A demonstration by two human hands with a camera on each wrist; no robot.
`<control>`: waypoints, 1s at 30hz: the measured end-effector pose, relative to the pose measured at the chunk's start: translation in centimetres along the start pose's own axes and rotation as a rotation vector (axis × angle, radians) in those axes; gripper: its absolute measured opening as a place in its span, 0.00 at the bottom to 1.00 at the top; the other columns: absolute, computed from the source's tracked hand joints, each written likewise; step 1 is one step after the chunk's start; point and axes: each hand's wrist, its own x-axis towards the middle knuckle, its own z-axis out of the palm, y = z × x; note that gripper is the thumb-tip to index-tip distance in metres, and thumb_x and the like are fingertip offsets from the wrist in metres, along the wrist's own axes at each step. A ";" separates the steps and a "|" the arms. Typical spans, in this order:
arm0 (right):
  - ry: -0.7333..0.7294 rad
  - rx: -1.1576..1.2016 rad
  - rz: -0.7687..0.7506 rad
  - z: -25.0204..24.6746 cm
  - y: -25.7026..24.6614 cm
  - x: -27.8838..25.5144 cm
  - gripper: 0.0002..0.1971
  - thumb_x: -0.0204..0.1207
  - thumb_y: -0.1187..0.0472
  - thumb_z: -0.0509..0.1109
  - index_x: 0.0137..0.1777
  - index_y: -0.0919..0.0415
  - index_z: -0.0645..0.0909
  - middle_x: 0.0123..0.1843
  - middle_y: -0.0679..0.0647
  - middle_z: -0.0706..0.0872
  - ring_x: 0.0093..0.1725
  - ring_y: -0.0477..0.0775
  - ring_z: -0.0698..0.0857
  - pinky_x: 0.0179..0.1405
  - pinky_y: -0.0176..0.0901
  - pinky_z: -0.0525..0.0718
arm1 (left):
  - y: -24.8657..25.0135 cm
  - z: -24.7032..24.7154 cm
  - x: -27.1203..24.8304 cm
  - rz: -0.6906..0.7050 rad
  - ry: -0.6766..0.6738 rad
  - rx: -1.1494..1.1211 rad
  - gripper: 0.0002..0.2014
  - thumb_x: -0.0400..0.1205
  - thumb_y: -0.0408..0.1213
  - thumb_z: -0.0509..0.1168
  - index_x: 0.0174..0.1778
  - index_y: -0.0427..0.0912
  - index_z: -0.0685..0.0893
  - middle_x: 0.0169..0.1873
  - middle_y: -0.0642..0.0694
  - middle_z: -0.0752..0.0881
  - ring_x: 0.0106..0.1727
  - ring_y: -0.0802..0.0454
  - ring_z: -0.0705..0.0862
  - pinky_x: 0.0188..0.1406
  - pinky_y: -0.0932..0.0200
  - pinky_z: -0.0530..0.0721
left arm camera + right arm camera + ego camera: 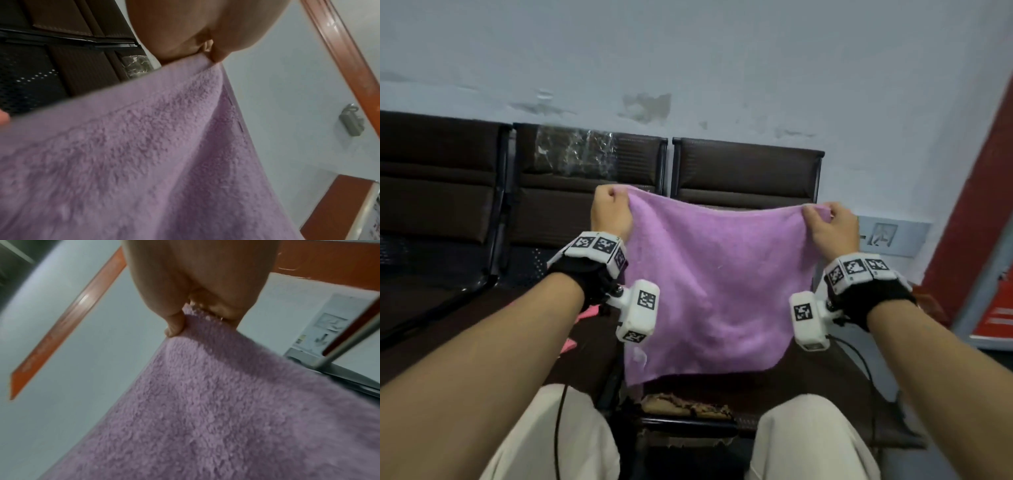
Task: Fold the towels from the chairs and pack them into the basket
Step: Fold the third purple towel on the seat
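A lilac terry towel (714,287) hangs spread out in the air in front of a row of dark brown chairs (748,171). My left hand (610,209) pinches its upper left corner, seen close in the left wrist view as the left hand (205,48) gripping the towel (144,162). My right hand (828,222) pinches the upper right corner; in the right wrist view the right hand (197,308) holds the towel (226,402) between thumb and fingers. The towel's lower edge hangs just above the right chair's seat. No basket is in view.
A bit of pink cloth (585,313) shows on the middle chair's seat beside my left wrist. The front of the right seat (688,406) is torn. A pale wall stands behind the chairs, a red panel (983,205) at the right. My knees are below.
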 end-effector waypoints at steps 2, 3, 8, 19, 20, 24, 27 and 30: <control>0.037 -0.011 -0.014 -0.2 -0.8 0.8 0.08 0.75 0.54 0.73 0.40 0.56 0.80 0.38 0.55 0.82 0.40 0.53 0.78 0.41 0.40 0.71 | 0.1 -0.4 0.6 0.029 0.022 0.047 0.15 0.85 0.38 0.55 0.60 0.32 0.79 0.60 0.34 0.83 0.62 0.39 0.80 0.56 0.54 0.73; 0.036 -0.039 -0.010 -0.1 -0.8 0.9 0.08 0.74 0.54 0.73 0.38 0.56 0.80 0.36 0.55 0.81 0.39 0.53 0.78 0.40 0.39 0.70 | -0.4 -0.4 0.8 0.040 0.021 0.081 0.15 0.85 0.38 0.55 0.59 0.31 0.80 0.59 0.33 0.83 0.61 0.38 0.80 0.56 0.53 0.72; -0.047 -0.070 0.174 2.9 3.6 0.4 0.11 0.71 0.53 0.74 0.32 0.58 0.80 0.35 0.54 0.84 0.41 0.52 0.80 0.41 0.39 0.73 | -5.9 1.5 0.5 -0.024 -0.058 0.143 0.13 0.83 0.36 0.60 0.55 0.31 0.84 0.55 0.34 0.86 0.59 0.38 0.82 0.58 0.52 0.76; -0.391 0.434 0.532 9.4 10.0 -3.8 0.07 0.74 0.71 0.69 0.40 0.63 0.87 0.37 0.57 0.86 0.33 0.47 0.82 0.24 0.35 0.81 | -13.3 10.1 -2.3 -0.368 -0.397 -0.157 0.04 0.79 0.34 0.65 0.45 0.39 0.85 0.29 0.45 0.81 0.28 0.52 0.79 0.21 0.62 0.80; -0.458 0.473 0.552 9.6 10.4 -4.3 0.06 0.75 0.71 0.68 0.42 0.64 0.87 0.39 0.59 0.86 0.34 0.48 0.83 0.28 0.37 0.84 | -13.8 10.6 -2.8 -0.377 -0.427 -0.152 0.03 0.79 0.34 0.66 0.43 0.40 0.84 0.29 0.44 0.81 0.29 0.52 0.79 0.22 0.61 0.81; -0.891 0.531 0.488 10.1 12.1 -5.5 0.13 0.74 0.79 0.66 0.54 0.67 0.83 0.47 0.62 0.88 0.43 0.52 0.87 0.46 0.41 0.89 | -15.5 11.9 -4.6 -0.432 -0.533 -0.168 0.05 0.81 0.35 0.66 0.39 0.42 0.82 0.29 0.46 0.77 0.28 0.55 0.76 0.21 0.64 0.82; -0.949 0.158 0.192 11.1 13.0 -5.7 0.11 0.75 0.77 0.68 0.50 0.63 0.86 0.46 0.66 0.90 0.43 0.54 0.88 0.52 0.51 0.89 | -16.1 12.5 -5.3 -0.448 -0.611 -0.176 0.04 0.81 0.34 0.67 0.43 0.38 0.83 0.29 0.43 0.77 0.23 0.56 0.75 0.24 0.62 0.80; -0.828 -0.162 -0.164 12.1 13.0 -5.7 0.05 0.73 0.67 0.74 0.43 0.57 0.89 0.42 0.53 0.89 0.42 0.52 0.86 0.47 0.50 0.84 | -16.3 13.0 -5.6 -0.439 -0.678 -0.177 0.04 0.80 0.33 0.68 0.45 0.36 0.83 0.29 0.43 0.81 0.23 0.57 0.78 0.24 0.64 0.81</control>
